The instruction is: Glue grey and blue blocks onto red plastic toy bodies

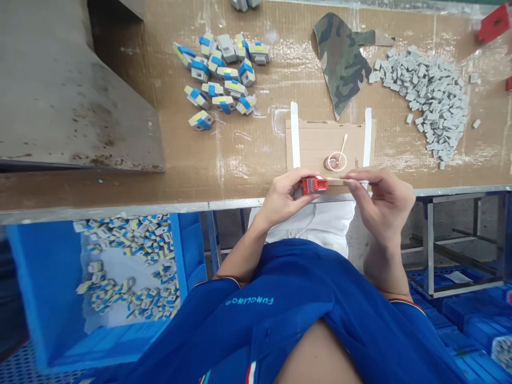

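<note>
Near the front edge of the table, my left hand (286,197) pinches a small red and grey plastic part (315,185) between thumb and fingers. My right hand (380,197) is closed on a thin cotton swab (338,180), whose tip points left at the red part and seems to touch it. Just beyond my hands stands a small round clear cup (335,161), with a second cotton swab (344,143) leaning out of it. The cup rests on a cardboard sheet (312,141) held by white tape strips.
Grey blocks with blue and yellow bands (226,74) lie at the back left. A camouflage cloth (342,58) and a heap of small grey pieces (432,96) are at the right. A metal housing (72,96) stands left; below it, a blue crate (44,298) holds many blocks.
</note>
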### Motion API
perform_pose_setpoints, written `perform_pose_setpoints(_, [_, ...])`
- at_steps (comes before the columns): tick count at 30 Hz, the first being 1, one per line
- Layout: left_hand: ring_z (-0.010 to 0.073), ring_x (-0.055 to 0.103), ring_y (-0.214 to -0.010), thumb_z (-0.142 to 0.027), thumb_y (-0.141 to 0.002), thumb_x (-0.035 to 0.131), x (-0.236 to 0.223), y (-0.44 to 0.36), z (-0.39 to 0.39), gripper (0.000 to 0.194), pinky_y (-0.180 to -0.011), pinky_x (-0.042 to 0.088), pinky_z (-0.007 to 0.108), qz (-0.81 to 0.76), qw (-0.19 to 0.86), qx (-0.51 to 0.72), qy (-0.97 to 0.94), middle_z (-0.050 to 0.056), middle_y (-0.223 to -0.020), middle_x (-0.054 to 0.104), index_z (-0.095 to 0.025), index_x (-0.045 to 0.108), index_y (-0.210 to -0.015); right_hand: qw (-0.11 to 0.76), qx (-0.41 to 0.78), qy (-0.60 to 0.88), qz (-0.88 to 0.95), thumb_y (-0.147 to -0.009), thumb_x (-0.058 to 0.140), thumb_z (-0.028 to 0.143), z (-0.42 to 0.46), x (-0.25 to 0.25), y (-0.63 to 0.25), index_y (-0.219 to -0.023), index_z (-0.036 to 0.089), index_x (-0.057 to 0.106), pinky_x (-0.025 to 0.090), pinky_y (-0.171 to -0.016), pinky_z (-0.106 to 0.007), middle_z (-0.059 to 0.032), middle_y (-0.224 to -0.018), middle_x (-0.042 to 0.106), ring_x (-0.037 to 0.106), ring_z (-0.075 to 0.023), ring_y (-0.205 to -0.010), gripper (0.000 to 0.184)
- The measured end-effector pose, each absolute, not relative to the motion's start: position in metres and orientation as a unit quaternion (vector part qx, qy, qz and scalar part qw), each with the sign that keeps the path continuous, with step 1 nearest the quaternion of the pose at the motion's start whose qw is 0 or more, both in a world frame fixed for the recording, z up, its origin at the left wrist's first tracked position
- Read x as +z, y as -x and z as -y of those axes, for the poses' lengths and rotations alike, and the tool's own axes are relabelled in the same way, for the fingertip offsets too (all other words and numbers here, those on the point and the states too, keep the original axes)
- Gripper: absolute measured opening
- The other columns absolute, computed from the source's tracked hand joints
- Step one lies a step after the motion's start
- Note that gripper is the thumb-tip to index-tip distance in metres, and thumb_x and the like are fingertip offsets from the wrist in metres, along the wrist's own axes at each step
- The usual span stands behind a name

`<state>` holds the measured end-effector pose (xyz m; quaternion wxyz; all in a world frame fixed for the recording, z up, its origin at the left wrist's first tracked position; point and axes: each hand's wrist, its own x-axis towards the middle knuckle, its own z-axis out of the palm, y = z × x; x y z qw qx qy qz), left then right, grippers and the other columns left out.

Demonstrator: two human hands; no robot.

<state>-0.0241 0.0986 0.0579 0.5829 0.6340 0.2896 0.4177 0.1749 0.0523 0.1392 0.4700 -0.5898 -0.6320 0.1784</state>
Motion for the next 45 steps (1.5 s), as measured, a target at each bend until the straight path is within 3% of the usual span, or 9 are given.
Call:
perform_pose_setpoints(4, [0.0202,0.074,-0.098,-0.031,-0.087,0.083,0.055,0.025,-0.098,0.041,-0.086,0.061,0.032,-0.306,0.582,0.413,-0.63,0.009,-0.113,0.076,-0.022,0.071,-0.125,0.505,0.131,0.606,0.6,-0.095,0.074,0.025,-0.068,0.121,-0.189,-0.093,0.026,0.074,0.06,-0.07,-0.034,-0.0029,-0.093,0.076,0.074,-0.02,-0.091,0.002])
perform_pose_setpoints(7, [0.0212,0.074,-0.099,-0.035,-0.087,0.084,0.057,0.026,-0.096,0.044,-0.086,0.062,0.033,-0.312,0.606,0.406,-0.608,0.01,-0.114,0.076,-0.021,0.07,-0.126,0.45,0.111,0.626,0.627,-0.096,0.072,0.03,-0.077,0.109,-0.197,-0.1,0.025,0.075,0.06,-0.07,-0.035,-0.0063,-0.102,0.074,0.072,-0.0217,-0.096,0.007])
perform_pose_setpoints(12, [0.0206,0.075,-0.101,-0.035,-0.088,0.083,0.063,0.037,-0.087,0.043,-0.088,0.063,0.032,-0.346,0.608,0.418,-0.58,0.011,-0.114,0.075,-0.019,0.069,-0.125,0.438,0.005,0.604,0.666,-0.094,0.072,0.037,-0.068,0.125,-0.185,-0.142,0.031,0.06,0.059,-0.101,-0.056,-0.0099,-0.132,0.068,0.066,-0.0313,-0.125,0.05])
perform_pose_setpoints(15, [0.0194,0.075,-0.101,-0.034,-0.088,0.083,0.066,0.056,-0.082,0.041,-0.09,0.062,0.032,-0.383,0.558,0.447,-0.585,0.009,-0.113,0.077,-0.02,0.07,-0.124,0.497,-0.023,0.555,0.666,-0.099,0.064,0.029,-0.072,0.144,-0.153,-0.14,0.035,0.06,0.059,-0.101,-0.051,-0.0075,-0.122,0.07,0.068,-0.0285,-0.117,0.042])
perform_pose_setpoints(19, [0.0186,0.077,-0.1,-0.036,-0.086,0.084,0.07,0.094,-0.077,0.042,-0.091,0.063,0.031,-0.442,0.515,0.479,-0.558,0.008,-0.115,0.077,-0.019,0.07,-0.122,0.404,0.137,0.486,0.763,-0.105,0.05,0.027,-0.124,0.142,-0.089,-0.121,0.028,0.066,0.062,-0.086,-0.039,-0.0052,-0.106,0.073,0.07,-0.0209,-0.092,0.022])
perform_pose_setpoints(25, [0.0186,0.078,-0.097,-0.04,-0.087,0.082,0.08,0.135,-0.07,0.041,-0.088,0.064,0.029,-0.5,0.455,0.505,-0.537,0.009,-0.113,0.078,-0.017,0.07,-0.12,0.245,0.184,0.464,0.831,-0.101,0.051,0.014,-0.222,0.096,-0.006,-0.129,0.027,0.061,0.056,-0.1,-0.045,-0.0099,-0.134,0.065,0.064,-0.0279,-0.119,0.032])
perform_pose_setpoints(31, [0.019,0.079,-0.095,-0.037,-0.084,0.085,0.08,0.146,-0.071,0.042,-0.086,0.065,0.03,-0.483,0.472,0.544,-0.498,0.009,-0.11,0.079,-0.017,0.072,-0.119,0.181,0.148,0.455,0.859,-0.095,0.065,0.014,-0.25,0.076,0.014,-0.105,0.016,0.066,0.054,-0.1,-0.051,-0.0162,-0.119,0.071,0.064,-0.0338,-0.115,0.011])
perform_pose_setpoints(38, [0.0145,0.079,-0.093,-0.032,-0.082,0.088,0.08,0.143,-0.082,0.042,-0.086,0.063,0.024,-0.401,0.531,0.585,-0.464,0.005,-0.105,0.08,-0.021,0.075,-0.12,0.359,0.397,0.411,0.738,-0.104,0.058,0.048,-0.199,0.107,-0.04,-0.131,0.029,0.062,0.059,-0.076,-0.03,-0.0009,-0.099,0.073,0.07,-0.0146,-0.082,0.033])
perform_pose_setpoints(45, [0.0173,0.077,-0.094,-0.042,-0.081,0.089,0.083,0.122,-0.09,0.049,-0.084,0.062,0.027,-0.35,0.586,0.552,-0.479,0.005,-0.105,0.078,-0.024,0.075,-0.124,0.451,0.538,0.398,0.591,-0.096,0.064,0.063,-0.135,0.113,-0.099,-0.131,0.036,0.061,0.061,-0.07,-0.03,-0.0001,-0.107,0.075,0.07,-0.0136,-0.077,0.044])
